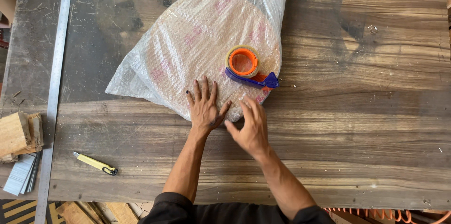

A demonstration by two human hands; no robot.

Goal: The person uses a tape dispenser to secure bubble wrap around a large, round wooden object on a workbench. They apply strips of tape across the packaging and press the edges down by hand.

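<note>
A round wooden disc (pixel 206 45) wrapped in bubble wrap (pixel 136 76) lies flat in the upper middle of the frame, on a dark, scuffed wooden counter (pixel 357 125). The loose wrap bunches into a tail toward the top edge and fans out in a corner at the left, so the cover does not look fully closed. The left hand (pixel 205 106) lies open and flat, fingers spread, on the disc's lower rim, seemingly pinning the wrap down so it cannot slide. The right hand (pixel 250 127) sits just beside it at the same rim, fingers loosely curled and touching the plastic near the left thumb; it grips nothing that can be made out, though it may be pressing or pinching the film's edge. A tape dispenser (pixel 246 66) with an orange core and blue handle rests on top of the disc, just above the right hand, within easy reach. Well apart, at the lower left, lies a yellow utility knife (pixel 95 163). A long metal ruler (pixel 55 83) runs down the left side, with wood blocks (pixel 19 132) beyond it.
</note>
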